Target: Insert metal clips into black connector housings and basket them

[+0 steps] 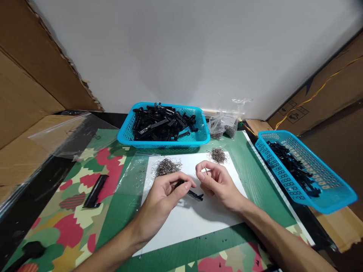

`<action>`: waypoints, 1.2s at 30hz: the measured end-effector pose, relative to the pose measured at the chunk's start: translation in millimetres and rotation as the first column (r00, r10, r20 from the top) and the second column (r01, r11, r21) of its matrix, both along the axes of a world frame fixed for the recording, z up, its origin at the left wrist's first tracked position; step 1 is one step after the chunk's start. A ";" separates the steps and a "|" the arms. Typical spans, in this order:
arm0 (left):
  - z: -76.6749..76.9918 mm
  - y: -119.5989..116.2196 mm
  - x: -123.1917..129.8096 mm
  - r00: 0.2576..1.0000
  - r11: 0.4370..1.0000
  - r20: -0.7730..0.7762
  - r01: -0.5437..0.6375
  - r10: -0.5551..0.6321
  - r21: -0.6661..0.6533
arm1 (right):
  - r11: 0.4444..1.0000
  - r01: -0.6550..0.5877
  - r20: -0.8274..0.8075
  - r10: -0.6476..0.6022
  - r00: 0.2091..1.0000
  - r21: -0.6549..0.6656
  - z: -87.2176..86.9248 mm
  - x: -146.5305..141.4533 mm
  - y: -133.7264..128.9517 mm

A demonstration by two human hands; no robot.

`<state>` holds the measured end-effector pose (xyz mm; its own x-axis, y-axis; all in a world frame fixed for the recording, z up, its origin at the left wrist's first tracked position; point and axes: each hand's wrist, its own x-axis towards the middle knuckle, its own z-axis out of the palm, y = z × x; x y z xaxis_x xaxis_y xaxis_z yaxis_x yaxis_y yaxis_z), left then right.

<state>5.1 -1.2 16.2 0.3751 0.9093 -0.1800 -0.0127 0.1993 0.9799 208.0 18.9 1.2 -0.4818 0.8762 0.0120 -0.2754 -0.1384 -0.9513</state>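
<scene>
My left hand [172, 190] is closed around a slim black plastic part [195, 195], whose notched end sticks out to the right above a white sheet [176, 226]. To its right, my right hand [217, 179] has thumb and forefinger pinched on a tiny thin metal piece [206, 171], too small to make out fully. Just beyond my left hand lies a pile of small wire springs [168, 167]. A smaller pile of similar wire pieces [218, 155] sits past my right hand.
A blue basket [163, 144] of black parts stands at the back; another blue basket [286, 185] stands right. Clear bags [224, 126] of small metal pieces lie between them. One long black part [95, 191] rests on the patterned cloth [68, 226] at left. Cardboard flanks both sides.
</scene>
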 end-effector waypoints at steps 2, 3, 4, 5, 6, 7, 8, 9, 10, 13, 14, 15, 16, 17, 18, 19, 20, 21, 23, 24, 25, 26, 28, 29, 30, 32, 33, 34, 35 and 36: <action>0.6 -0.5 1.9 0.999 1.000 0.040 0.006 -0.005 -0.030 | 0.999 0.015 0.054 -0.016 0.998 0.035 0.9 -2.3 -4.2; 1.0 -0.7 2.7 0.998 0.999 0.062 0.013 -0.010 -0.048 | 0.999 0.016 0.073 -0.019 0.997 0.049 1.8 -3.1 -5.9; 1.4 -0.9 3.3 0.997 0.998 0.081 0.020 -0.015 -0.064 | 0.998 0.018 0.085 -0.024 0.996 0.064 2.7 -3.6 -7.4; 1.6 -1.0 3.8 0.995 0.997 0.097 0.028 -0.021 -0.071 | 0.997 0.021 0.092 -0.028 0.995 0.076 3.6 -4.0 -8.5; 1.6 -1.0 4.2 0.994 0.997 0.110 0.033 -0.025 -0.072 | 0.996 0.026 0.099 -0.034 0.995 0.085 4.4 -4.1 -9.2; 1.2 -1.0 4.5 0.993 0.997 0.116 0.035 -0.027 -0.069 | 0.995 0.034 0.105 -0.044 0.994 0.095 5.1 -4.0 -9.6; 0.4 -0.9 4.8 0.993 0.997 0.117 0.034 -0.026 -0.064 | 0.994 0.042 0.112 -0.053 0.992 0.103 5.7 -3.8 -9.6; -0.7 -0.8 5.1 0.993 0.998 0.117 0.032 -0.025 -0.059 | 0.993 0.050 0.122 -0.063 0.991 0.110 6.2 -3.5 -9.5; -2.0 -0.7 5.4 0.993 0.998 0.118 0.033 -0.026 -0.057 | 0.991 0.056 0.131 -0.072 0.989 0.118 6.7 -3.2 -9.1; -5.2 -0.3 6.2 0.992 0.997 0.124 0.031 -0.022 -0.072 | 0.988 0.055 0.167 -0.079 0.983 0.141 8.7 -1.9 -7.9; -5.6 -0.2 6.4 0.992 0.996 0.126 0.029 -0.019 -0.079 | 0.987 0.051 0.180 -0.077 0.981 0.149 9.7 -1.4 -7.8; -5.6 -0.3 6.5 0.993 0.996 0.119 0.024 -0.013 -0.084 | 0.986 0.048 0.196 -0.078 0.978 0.157 10.8 -0.7 -7.8; -5.2 -0.5 6.5 0.994 0.997 0.106 0.014 -0.005 -0.082 | 0.985 0.049 0.216 -0.085 0.973 0.166 12.1 0.1 -7.9; -4.5 -0.9 6.3 0.997 0.998 0.083 0.001 0.004 -0.066 | 0.982 0.057 0.239 -0.100 0.966 0.180 13.4 1.1 -8.2; -3.7 -1.3 6.0 0.998 0.999 0.053 -0.012 0.014 -0.038 | 0.977 0.070 0.266 -0.124 0.956 0.201 14.6 2.3 -8.4; -2.9 -1.9 5.4 1.000 1.000 0.012 -0.025 0.025 0.004 | 0.970 0.084 0.300 -0.153 0.942 0.230 15.5 3.7 -8.6; -2.2 -2.5 4.7 0.998 0.998 -0.041 -0.038 0.040 0.054 | 0.959 0.091 0.340 -0.184 0.922 0.270 16.0 5.2 -8.5; -1.7 -3.2 3.8 0.993 0.993 -0.106 -0.048 0.059 0.109 | 0.943 0.086 0.384 -0.212 0.899 0.322 15.9 6.8 -8.1; -1.3 -4.7 2.2 0.962 0.973 -0.252 -0.052 0.109 0.223 | 0.897 0.020 0.468 -0.250 0.848 0.443 14.1 9.6 -6.4; -1.2 -5.4 1.6 0.937 0.959 -0.322 -0.043 0.135 0.280 | 0.868 -0.027 0.503 -0.261 0.824 0.495 12.5 10.8 -5.1; -1.0 -6.0 1.3 0.910 0.941 -0.380 -0.028 0.163 0.337 | 0.842 -0.068 0.525 -0.268 0.808 0.535 10.8 11.7 -3.8; -0.8 -6.7 1.2 0.885 0.920 -0.425 -0.007 0.187 0.391 | 0.824 -0.098 0.537 -0.270 0.799 0.559 9.0 12.4 -2.4; -0.4 -7.9 1.6 0.848 0.875 -0.478 0.036 0.229 0.483 | 0.815 -0.120 0.543 -0.260 0.798 0.567 6.2 13.1 -0.6; -0.3 -8.6 1.9 0.834 0.855 -0.493 0.052 0.247 0.517 | 0.818 -0.120 0.542 -0.255 0.801 0.562 5.3 13.2 -0.3; -0.5 -9.1 2.1 0.823 0.838 -0.504 0.067 0.261 0.542 | 0.818 -0.122 0.540 -0.252 0.803 0.562 4.9 13.2 -0.3; -1.4 -10.1 2.0 0.810 0.812 -0.519 0.094 0.274 0.575 | 0.800 -0.134 0.541 -0.262 0.799 0.585 4.9 13.0 -1.0; -2.2 -10.5 1.6 0.805 0.803 -0.525 0.108 0.276 0.586 | 0.784 -0.145 0.545 -0.272 0.793 0.603 5.3 12.9 -1.6; -3.2 -10.8 1.1 0.801 0.794 -0.531 0.121 0.276 0.595 | 0.767 -0.158 0.550 -0.285 0.785 0.622 5.9 12.7 -2.2; -4.1 -11.2 0.5 0.797 0.785 -0.535 0.132 0.278 0.605 | 0.750 -0.171 0.558 -0.299 0.774 0.640 6.6 12.4 -2.7; -5.1 -11.5 0.0 0.793 0.775 -0.538 0.139 0.285 0.616 | 0.734 -0.184 0.567 -0.314 0.762 0.654 7.3 12.0 -3.2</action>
